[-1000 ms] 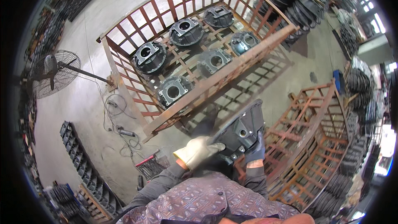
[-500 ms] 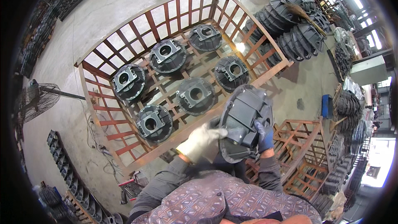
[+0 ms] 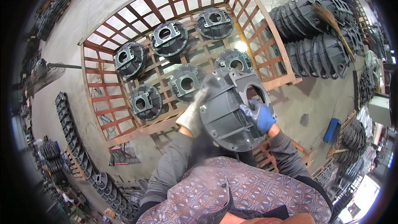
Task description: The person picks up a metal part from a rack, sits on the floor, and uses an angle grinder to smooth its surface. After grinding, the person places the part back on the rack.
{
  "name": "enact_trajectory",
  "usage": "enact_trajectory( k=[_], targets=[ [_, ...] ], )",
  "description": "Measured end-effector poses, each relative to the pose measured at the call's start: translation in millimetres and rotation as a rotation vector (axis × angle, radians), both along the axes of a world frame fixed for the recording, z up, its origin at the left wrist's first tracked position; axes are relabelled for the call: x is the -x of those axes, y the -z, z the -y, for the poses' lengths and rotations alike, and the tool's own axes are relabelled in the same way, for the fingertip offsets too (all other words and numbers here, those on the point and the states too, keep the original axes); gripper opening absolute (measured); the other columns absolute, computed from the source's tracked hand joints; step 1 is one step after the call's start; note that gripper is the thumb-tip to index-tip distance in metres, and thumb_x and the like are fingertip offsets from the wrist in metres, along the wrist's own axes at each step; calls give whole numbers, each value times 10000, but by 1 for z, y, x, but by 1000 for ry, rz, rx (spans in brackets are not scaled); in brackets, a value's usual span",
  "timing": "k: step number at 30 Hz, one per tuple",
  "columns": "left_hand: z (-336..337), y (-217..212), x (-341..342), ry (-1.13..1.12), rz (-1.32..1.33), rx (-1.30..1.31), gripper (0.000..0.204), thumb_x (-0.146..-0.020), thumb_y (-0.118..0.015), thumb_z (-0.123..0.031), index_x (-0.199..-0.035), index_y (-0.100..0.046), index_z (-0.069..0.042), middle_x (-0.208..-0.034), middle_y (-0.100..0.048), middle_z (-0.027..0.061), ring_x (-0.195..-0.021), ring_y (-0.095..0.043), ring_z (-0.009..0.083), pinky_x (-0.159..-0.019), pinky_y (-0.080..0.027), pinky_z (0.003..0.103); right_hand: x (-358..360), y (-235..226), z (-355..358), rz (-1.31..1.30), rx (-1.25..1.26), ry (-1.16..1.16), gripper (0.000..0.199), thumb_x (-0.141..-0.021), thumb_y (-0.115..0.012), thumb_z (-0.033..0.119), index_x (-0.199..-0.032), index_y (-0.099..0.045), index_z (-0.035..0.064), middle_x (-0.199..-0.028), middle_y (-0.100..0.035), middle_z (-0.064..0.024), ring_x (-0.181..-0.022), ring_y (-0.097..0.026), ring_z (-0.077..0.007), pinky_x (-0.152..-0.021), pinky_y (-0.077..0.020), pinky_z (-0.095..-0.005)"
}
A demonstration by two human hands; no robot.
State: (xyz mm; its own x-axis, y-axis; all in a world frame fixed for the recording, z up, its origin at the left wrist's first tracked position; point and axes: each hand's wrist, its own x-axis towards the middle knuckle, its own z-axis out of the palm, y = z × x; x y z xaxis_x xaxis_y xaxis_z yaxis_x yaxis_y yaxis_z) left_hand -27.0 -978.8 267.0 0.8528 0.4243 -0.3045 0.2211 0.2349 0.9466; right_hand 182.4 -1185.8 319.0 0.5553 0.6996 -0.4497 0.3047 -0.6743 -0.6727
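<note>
A dark grey cast-metal bell housing point(image 3: 222, 110) is held up in front of my apron, tilted, with its ribbed side and round opening showing. My left hand point(image 3: 192, 117), in a white glove, grips its left rim; the fingertips are partly blurred and hidden. In a blue-coated glove, my right hand point(image 3: 262, 117) holds the edge by the opening, thumb on the ribbed face and some fingers out of sight. Just beyond lies a rusty slatted metal crate point(image 3: 143, 132). Several similar housings rest on its floor, among them a middle front one point(image 3: 182, 84) partly covered by the held one.
Stacked ribbed housings point(image 3: 317, 56) stand right of the crate, with a straw broom point(image 3: 331, 23) on top. A fan point(image 3: 45, 74) stands at left above a long row of castings point(image 3: 74, 137). A blue box point(image 3: 332, 131) sits at right. Another rusty frame point(image 3: 265, 153) is beneath my right arm.
Both hands have turned the bell housing, so its round opening now faces up at the right. My right hand has shifted to that opening's edge. The whole view has swung somewhat.
</note>
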Motion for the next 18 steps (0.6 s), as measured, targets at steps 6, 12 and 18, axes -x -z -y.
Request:
enact_trajectory(
  k=[6, 12, 18],
  targets=[
    [37, -11, -41, -519, 114, 891, 472, -1066, -419, 23, -1529, -505, -13, -1573, -526, 132, -1454, -515, 244, -1259, -370, 353, -62, -4, -3, -74, 74, -125, 557, -981, -736, 552, -938, -657, 3, -801, -651, -292, -734, -625, -492, -659, -482, -531],
    [25, -39, -67, -415, -52, 497, 323, -1126, -519, -155, -1412, -638, -63, -1367, -649, 33, -1325, -567, 141, -1152, -434, 322, -104, 1, -15, -358, 99, -142, 464, -1038, -725, 440, -1028, -694, -23, -802, -636, -149, -742, -551, -218, -708, -501, -392],
    [-3, -35, -91, -257, -280, 429, 382, -1085, -487, -237, -1384, -649, -62, -1438, -615, 159, -1379, -561, 262, -1206, -428, 423, -116, 15, -55, -642, -151, -118, 355, -1061, -712, 277, -1248, -732, -24, -1107, -766, -43, -1009, -704, -144, -872, -563, -313]
  ],
)
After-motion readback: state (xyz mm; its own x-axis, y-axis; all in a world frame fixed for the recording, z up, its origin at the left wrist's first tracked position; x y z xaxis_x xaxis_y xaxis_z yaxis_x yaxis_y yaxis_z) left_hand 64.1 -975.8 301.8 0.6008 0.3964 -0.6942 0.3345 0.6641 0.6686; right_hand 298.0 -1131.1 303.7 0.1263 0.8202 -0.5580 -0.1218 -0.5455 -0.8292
